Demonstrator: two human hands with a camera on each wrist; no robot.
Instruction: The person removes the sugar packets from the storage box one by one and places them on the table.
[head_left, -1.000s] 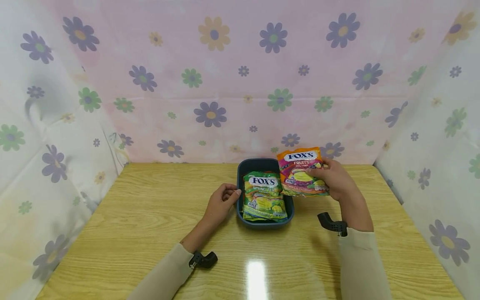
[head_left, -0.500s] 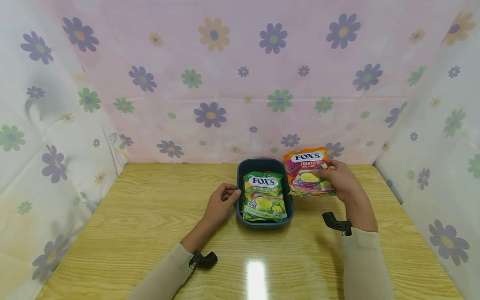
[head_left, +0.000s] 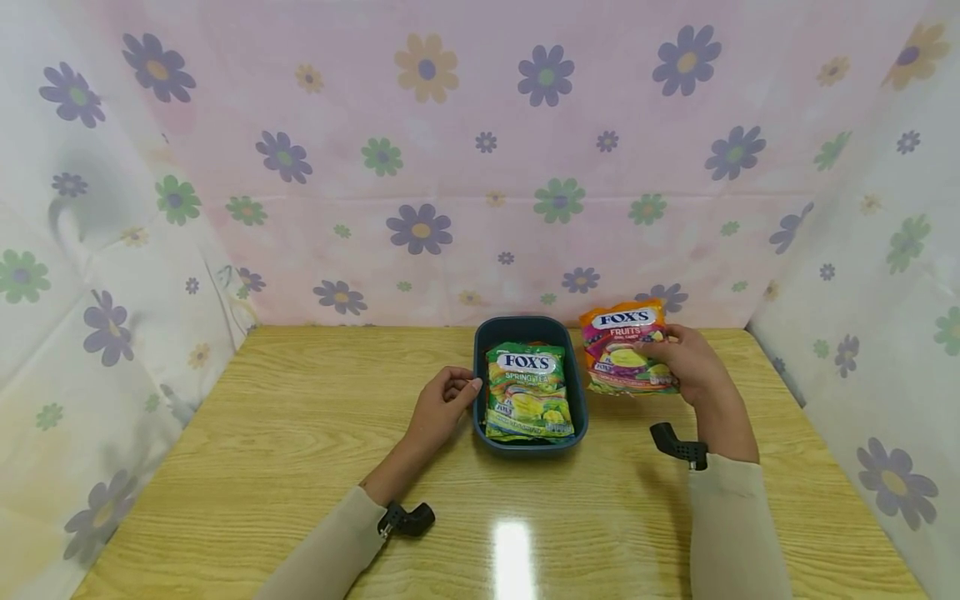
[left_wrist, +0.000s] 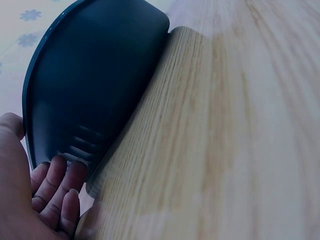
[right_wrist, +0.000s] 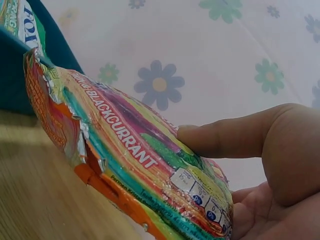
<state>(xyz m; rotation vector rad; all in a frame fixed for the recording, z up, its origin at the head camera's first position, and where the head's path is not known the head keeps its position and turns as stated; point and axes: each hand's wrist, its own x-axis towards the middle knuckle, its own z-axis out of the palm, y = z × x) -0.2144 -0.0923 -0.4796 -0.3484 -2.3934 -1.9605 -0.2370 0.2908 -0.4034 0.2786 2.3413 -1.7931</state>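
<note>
My right hand [head_left: 693, 364] pinches an orange and purple Fox's Fruits candy bag [head_left: 621, 364] beside the bin, held above the table. In the right wrist view the thumb [right_wrist: 225, 136] lies across the front of this candy bag [right_wrist: 135, 135], with other fingers partly hidden behind it. A dark blue plastic bin [head_left: 529, 450] stands in the middle, a green Fox's Spring Tea candy bag [head_left: 528, 392] lying face up inside. At the bin's left side, my left hand [head_left: 442, 406] holds its wall. The left wrist view has the thumb at the rim and curled fingers [left_wrist: 72, 177] against the outside.
The wooden table [head_left: 315, 417] spreads out around the bin. Behind it hangs a flowered cloth backdrop [head_left: 480, 167], with more cloth on both sides. Something orange-red shows under the green bag's upper edge.
My right hand has moved the Fruits candy bag rightward and slightly down, from partly over the bin to beside it. The left hand and the bin stay put.
</note>
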